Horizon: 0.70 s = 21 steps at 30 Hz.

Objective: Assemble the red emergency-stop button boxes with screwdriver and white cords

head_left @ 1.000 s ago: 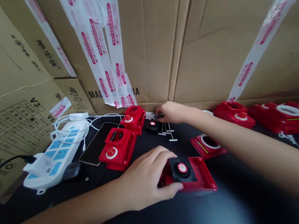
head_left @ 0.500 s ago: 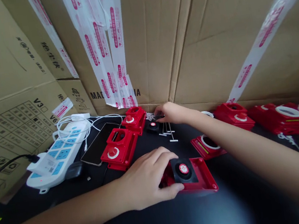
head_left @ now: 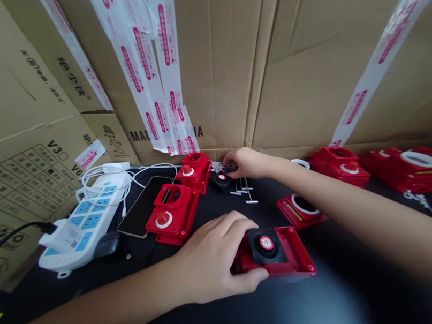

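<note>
My left hand (head_left: pixel 210 260) is wrapped round the left end of a flat red housing (head_left: pixel 291 256) lying near me on the black table (head_left: pixel 240 321). A black square block with a red and white round knob (head_left: pixel 266 243) sits in that housing. My right hand (head_left: pixel 246 163) reaches to the back of the table, its fingers curled on a small dark part I cannot make out. A small black block with a red dot (head_left: pixel 221 180) and a few metal T-shaped pins (head_left: pixel 244 190) lie right beside it.
Cardboard walls with red and white tape close off the back and left. A white and blue power strip (head_left: pixel 82 222), a phone (head_left: pixel 143 205) and cables lie at the left. Several more red housings (head_left: pixel 173 214) are spread across the middle and along the right back (head_left: pixel 416 170).
Almost nothing has moved. My left hand has kept its grip on the red housing, and my right hand has stayed by the small parts at the back, fingers shifting slightly.
</note>
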Each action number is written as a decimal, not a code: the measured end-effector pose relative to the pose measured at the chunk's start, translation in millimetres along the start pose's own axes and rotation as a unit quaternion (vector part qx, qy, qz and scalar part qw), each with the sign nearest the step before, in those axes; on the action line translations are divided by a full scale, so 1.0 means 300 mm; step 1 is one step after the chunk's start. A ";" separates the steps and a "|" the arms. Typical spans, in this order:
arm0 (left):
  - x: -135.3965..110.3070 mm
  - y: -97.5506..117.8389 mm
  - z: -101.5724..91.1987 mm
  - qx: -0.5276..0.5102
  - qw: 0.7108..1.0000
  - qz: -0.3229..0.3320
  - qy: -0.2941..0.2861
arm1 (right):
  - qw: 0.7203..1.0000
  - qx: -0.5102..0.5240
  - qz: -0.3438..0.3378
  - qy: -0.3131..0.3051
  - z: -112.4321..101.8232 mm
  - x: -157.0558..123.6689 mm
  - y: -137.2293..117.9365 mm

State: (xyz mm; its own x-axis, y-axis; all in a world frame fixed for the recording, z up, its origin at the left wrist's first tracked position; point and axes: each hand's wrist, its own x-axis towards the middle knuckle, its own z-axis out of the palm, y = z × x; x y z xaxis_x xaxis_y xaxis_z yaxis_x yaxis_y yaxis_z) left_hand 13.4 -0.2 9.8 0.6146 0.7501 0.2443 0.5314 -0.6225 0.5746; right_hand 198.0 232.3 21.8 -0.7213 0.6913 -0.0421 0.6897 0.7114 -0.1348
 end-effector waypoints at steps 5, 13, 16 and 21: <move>-0.002 0.000 -0.002 -0.003 1.000 -0.013 -0.007 | 0.999 0.030 0.008 0.011 -0.037 -0.031 -0.012; 0.000 0.003 0.000 -0.002 1.000 -0.016 -0.002 | 0.990 0.126 -0.066 0.015 -0.206 -0.348 -0.166; 0.001 0.002 -0.004 0.006 1.000 -0.018 -0.009 | 0.976 0.180 -0.112 -0.046 -0.222 -0.499 -0.241; 0.002 0.000 -0.004 0.002 1.000 -0.014 -0.006 | 0.962 0.230 -0.118 -0.090 -0.171 -0.595 -0.292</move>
State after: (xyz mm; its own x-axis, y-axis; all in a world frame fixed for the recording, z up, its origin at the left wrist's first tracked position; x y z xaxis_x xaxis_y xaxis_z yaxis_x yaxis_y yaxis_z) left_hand 13.0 0.4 10.9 0.6062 0.7644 0.2195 0.5508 -0.6026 0.5774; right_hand 269.5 53.2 91.8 -0.8822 0.4547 -0.1223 0.4344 0.6857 -0.5840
